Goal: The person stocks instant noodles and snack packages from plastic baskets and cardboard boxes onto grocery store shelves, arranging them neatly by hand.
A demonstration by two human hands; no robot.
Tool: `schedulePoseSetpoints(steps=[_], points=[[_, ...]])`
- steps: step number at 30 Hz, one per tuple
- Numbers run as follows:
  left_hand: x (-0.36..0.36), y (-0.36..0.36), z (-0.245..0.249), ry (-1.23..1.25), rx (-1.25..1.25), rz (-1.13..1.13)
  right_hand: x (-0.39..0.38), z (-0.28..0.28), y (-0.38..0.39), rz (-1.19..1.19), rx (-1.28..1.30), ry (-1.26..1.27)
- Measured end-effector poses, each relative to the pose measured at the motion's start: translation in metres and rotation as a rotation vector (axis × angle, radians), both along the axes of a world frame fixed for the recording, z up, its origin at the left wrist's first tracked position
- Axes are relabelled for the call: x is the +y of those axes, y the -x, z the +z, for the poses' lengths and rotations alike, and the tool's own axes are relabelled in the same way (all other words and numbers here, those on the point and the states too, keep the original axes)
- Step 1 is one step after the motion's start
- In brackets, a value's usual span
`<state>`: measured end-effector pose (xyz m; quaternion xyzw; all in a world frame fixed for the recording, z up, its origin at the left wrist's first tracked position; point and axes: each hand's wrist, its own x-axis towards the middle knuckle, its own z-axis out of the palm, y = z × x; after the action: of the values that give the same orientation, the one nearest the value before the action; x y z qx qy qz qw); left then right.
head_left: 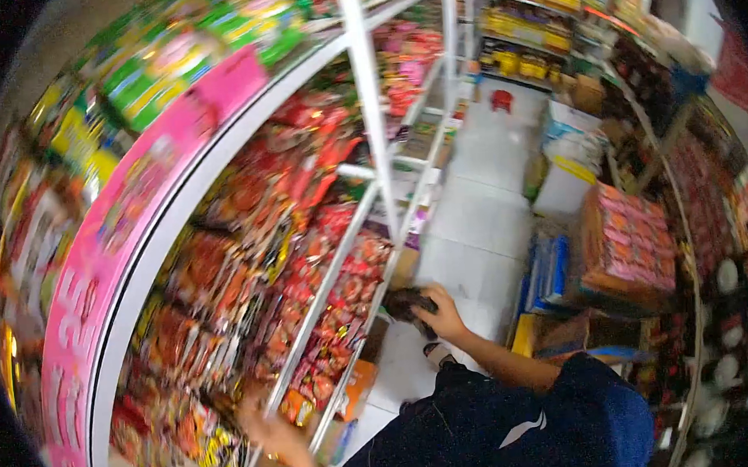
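My right hand [442, 314] is closed round a small dark brown object [407, 302], held out over the aisle beside the shelf edge. What kind of thing it is, I cannot tell. Lower down, my left hand [268, 427] is smeared by motion at the front edge of the shelf. It is close to yellow-and-black packets [219, 435] and an orange packet [296, 407]. Red snack packets [320, 324] stand in dense rows along this shelf, behind a white metal rail [326, 296].
A white upright post [371, 103] rises from the shelf. Pink strip signs [121, 216] line the upper shelf edge. Across the tiled aisle [469, 227] stand a pink-and-orange carton [630, 237], blue items [546, 269] and a white tub [562, 190]. A red stool [501, 100] sits farther back.
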<state>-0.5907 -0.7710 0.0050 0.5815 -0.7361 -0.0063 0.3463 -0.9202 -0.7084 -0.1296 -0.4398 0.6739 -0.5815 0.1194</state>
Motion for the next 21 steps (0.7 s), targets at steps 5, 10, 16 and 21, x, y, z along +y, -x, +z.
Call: schedulePoseSetpoints(steps=[5, 10, 16, 21], points=[[0.038, 0.162, -0.104, -0.818, 0.417, -0.962, 0.096, 0.008, 0.031, -0.263, -0.079, -0.078], [0.048, 0.281, -0.106, -0.878, 0.182, -1.411, 0.146, 0.033, 0.077, -0.523, -0.117, -0.133], [0.087, 0.46, -0.092, -0.467, 0.244, -1.541, 0.19, 0.058, 0.143, -0.602, -0.483, 0.21], [0.108, 0.553, -0.132, -0.607, 0.084, -1.899, 0.219, 0.052, 0.205, -0.753, -0.556, 0.265]])
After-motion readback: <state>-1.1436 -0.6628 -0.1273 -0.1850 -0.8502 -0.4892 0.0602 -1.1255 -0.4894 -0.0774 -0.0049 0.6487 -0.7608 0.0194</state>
